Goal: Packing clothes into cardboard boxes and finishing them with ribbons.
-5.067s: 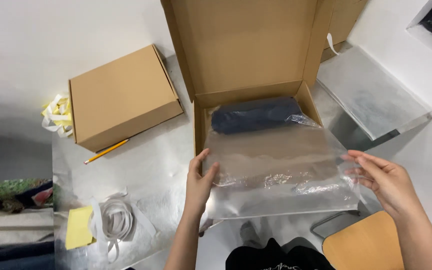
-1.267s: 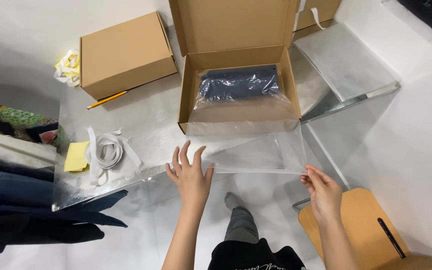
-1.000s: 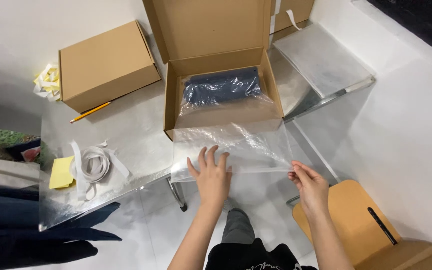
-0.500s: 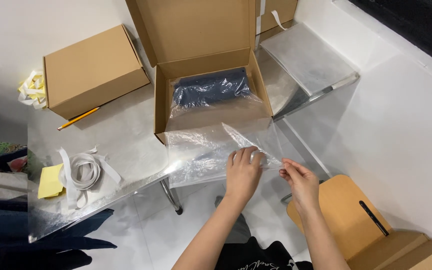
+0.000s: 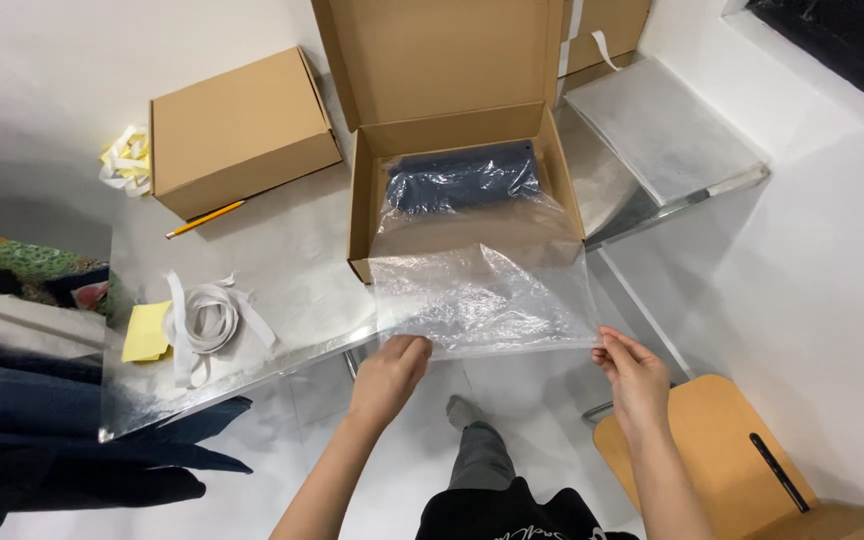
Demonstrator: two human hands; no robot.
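The left hand [image 5: 389,372] was closed on the near left corner of a clear, crinkly plastic bag [image 5: 482,300], with its fingers pinching the edge. The right hand [image 5: 632,375] pinched the near right corner of the same bag, its fingers curled around the edge. Between the two hands the bag was stretched out flat and wide. It hung over the front edge of a shiny silver table [image 5: 282,270] and reached up to the front wall of an open brown cardboard box [image 5: 457,190]. The far part of the bag lay over the box's front wall.

Inside the open box lay a dark blue folded cloth wrapped in clear plastic [image 5: 462,178]. The lid of the box stood up behind it.

To the left on the table sat a shut brown cardboard box [image 5: 237,130]. A yellow pencil [image 5: 204,219] lay just in front of it. Near the table's left front edge was a loose coil of white strip [image 5: 207,320], and a yellow sticky note pad [image 5: 147,332] lay just beside it. A round light wooden stool [image 5: 712,460] stood on the white floor under the right hand.
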